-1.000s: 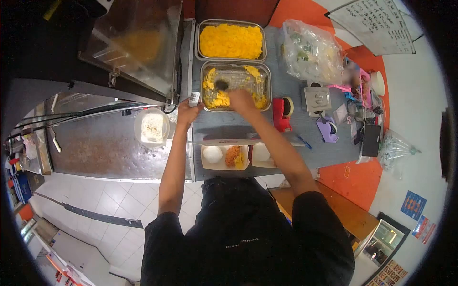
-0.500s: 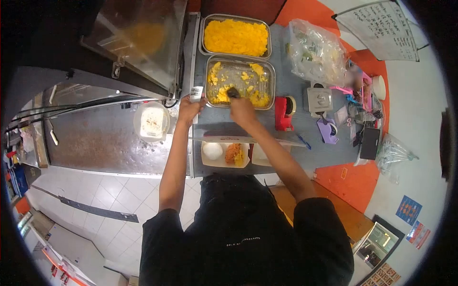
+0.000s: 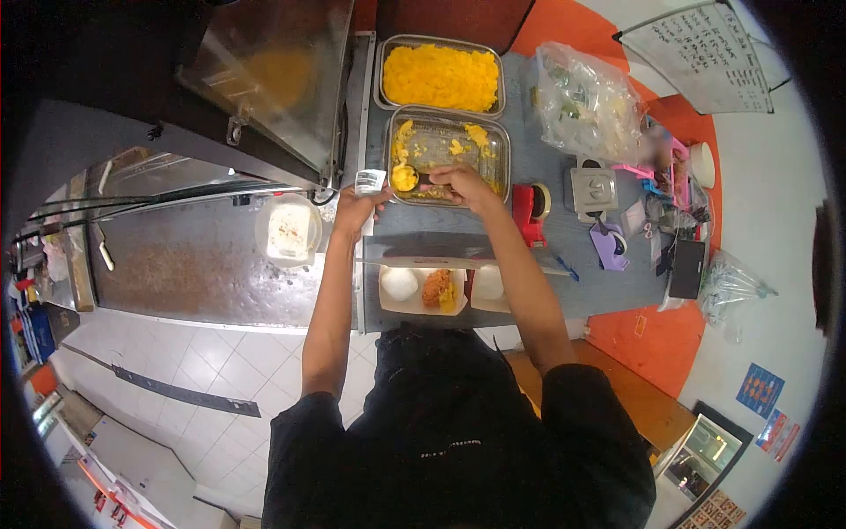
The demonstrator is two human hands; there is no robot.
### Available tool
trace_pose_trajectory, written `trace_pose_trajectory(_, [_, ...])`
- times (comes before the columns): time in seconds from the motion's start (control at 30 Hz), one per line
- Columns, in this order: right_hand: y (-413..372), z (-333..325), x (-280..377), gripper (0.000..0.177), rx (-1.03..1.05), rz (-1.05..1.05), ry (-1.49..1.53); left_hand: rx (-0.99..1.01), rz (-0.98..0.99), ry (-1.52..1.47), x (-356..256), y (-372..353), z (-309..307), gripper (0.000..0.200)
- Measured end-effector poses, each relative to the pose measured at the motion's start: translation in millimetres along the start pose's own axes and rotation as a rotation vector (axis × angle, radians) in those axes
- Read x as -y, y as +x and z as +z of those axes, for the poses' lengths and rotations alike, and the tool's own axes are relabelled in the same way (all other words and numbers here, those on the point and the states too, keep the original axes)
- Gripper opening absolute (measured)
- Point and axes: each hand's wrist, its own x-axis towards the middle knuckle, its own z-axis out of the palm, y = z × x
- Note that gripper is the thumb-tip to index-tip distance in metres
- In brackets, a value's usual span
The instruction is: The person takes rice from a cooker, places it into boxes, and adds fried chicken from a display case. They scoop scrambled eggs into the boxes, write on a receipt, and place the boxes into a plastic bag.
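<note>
My right hand [image 3: 469, 187] is closed around the handle of a dark scoop [image 3: 422, 179] over the front of a metal tray [image 3: 508, 150]. Yellow scrambled egg [image 3: 404, 178] fills the scoop's bowl at the tray's left side, and loose bits are scattered over the tray bottom. To the left, my left hand [image 3: 355, 214] grips a printed white paper slip [image 3: 370, 182] just outside the tray's corner. Nearer my body stand two open food boxes; the left box [image 3: 411, 306] holds white rice [image 3: 399, 283], a fried piece [image 3: 435, 287] and some egg.
Behind the tray sits a second tray [image 3: 381, 75] full of egg. A red tape dispenser [image 3: 534, 231], a lidded metal container [image 3: 594, 189] and a plastic bag [image 3: 586, 101] lie on the right. A white tub [image 3: 288, 231] stands left, below the glass-doored cabinet [image 3: 264, 79].
The scoop has swung to the tray's left side and now carries a heap of egg. My right hand has turned and shifted right. My left hand still keeps the slip.
</note>
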Motion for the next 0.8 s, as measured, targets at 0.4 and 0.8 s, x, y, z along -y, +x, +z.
trace_pose_trajectory(0.4, [25.1, 23.6, -19.4, 0.023, -0.489, -0.929, -0.913, -0.036, 0.011, -0.063, 0.7, 2.4, 9.0, 0.021])
trace_pose_trajectory(0.8, [2.0, 16.4, 4.3, 0.018, -0.095, -0.495, -0.531, -0.076, 0.042, -0.093, -3.9, -4.8, 15.4, 0.025])
